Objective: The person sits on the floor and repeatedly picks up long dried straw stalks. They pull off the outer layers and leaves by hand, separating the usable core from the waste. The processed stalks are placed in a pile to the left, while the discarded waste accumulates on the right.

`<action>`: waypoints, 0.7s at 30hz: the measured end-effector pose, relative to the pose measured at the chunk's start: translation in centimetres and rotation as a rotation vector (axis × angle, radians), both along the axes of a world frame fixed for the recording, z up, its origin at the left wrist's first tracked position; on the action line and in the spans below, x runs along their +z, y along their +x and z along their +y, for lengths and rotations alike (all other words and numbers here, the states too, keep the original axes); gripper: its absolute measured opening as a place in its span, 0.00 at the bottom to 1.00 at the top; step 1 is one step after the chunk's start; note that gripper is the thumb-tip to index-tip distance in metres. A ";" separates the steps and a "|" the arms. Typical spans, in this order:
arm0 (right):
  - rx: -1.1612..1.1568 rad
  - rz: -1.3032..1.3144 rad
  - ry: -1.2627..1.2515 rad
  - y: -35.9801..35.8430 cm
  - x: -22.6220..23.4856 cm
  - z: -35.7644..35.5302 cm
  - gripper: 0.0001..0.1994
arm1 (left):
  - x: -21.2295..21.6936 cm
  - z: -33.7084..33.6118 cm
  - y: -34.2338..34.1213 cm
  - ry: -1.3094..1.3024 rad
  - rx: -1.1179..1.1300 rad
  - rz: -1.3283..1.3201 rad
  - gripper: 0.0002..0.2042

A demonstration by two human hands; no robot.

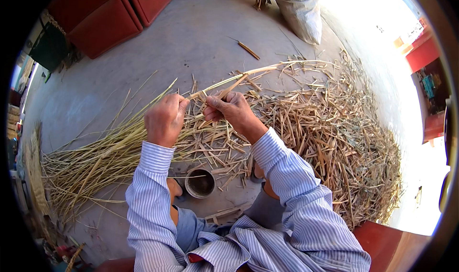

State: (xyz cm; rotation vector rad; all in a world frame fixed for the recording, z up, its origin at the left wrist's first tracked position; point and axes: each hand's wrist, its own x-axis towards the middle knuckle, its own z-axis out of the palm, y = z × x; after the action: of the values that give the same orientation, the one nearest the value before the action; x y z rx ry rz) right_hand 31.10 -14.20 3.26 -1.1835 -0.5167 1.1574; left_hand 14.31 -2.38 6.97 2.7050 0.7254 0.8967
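Note:
A long, pale yellow-green plant stalk point(263, 70) stretches from my fists out to the upper right, its far end thin and branching. My left hand point(165, 119) is closed around the stalk, thumb on top. Close beside it, my right hand point(233, 110) pinches the stalk's dry tan husk point(232, 87) between thumb and fingers. Part of this husk stands away from the stalk. Under and left of my hands lies a bundle of slender yellow-green stalks point(103, 160). Whatever lies inside my curled fingers is hidden.
A large heap of dry husk pieces point(330, 143) spreads to the right. Near my feet stands a round bowl point(201, 183) with dark contents and a thin stalk across it. A short brown stick point(248, 50), a white sack point(300, 14) and red cabinets point(103, 26) are farther off.

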 end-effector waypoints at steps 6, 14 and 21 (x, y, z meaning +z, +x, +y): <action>-0.342 0.149 0.482 4.7 0.1 -2.0 0.08 | 0.2 1.6 -0.9 0.035 0.092 0.014 0.09; -0.207 0.375 0.031 4.1 -0.6 -0.8 0.16 | 0.8 0.8 -2.3 -0.117 -0.064 0.034 0.07; -0.186 0.351 0.032 2.5 -1.2 1.5 0.10 | 0.5 0.4 -1.9 -0.155 -0.147 -0.096 0.07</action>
State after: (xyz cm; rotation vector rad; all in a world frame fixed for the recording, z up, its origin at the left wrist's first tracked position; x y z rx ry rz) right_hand 33.63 -12.66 2.02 -0.9520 -0.1544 1.1591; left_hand 12.43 -1.98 7.49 2.5227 0.5447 0.8890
